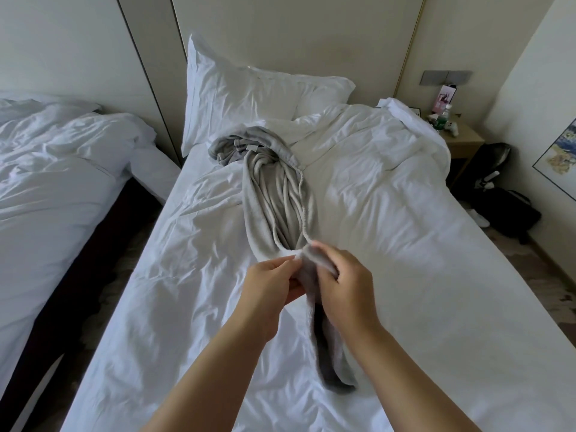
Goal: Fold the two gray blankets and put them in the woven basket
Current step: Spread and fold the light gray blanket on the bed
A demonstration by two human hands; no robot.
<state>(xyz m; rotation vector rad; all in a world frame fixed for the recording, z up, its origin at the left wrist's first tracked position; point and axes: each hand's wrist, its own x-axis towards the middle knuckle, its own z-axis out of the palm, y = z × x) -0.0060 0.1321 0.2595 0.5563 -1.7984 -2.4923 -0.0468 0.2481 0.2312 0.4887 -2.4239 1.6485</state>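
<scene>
Gray blanket (pixel 277 194) lies bunched lengthwise on the white bed (pixel 389 244). Left hand (pixel 274 282) and right hand (pixel 346 279) both pinch its near edge, lifting it; one blanket or two, I cannot tell.

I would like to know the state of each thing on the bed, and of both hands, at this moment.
gray blanket: unfolded, bunched into a long rope on the bed, near end lifted.
left hand: pinches the blanket's edge.
right hand: grips the blanket's end.
pillow: propped upright, creased.
duvet: rumpled.
</scene>
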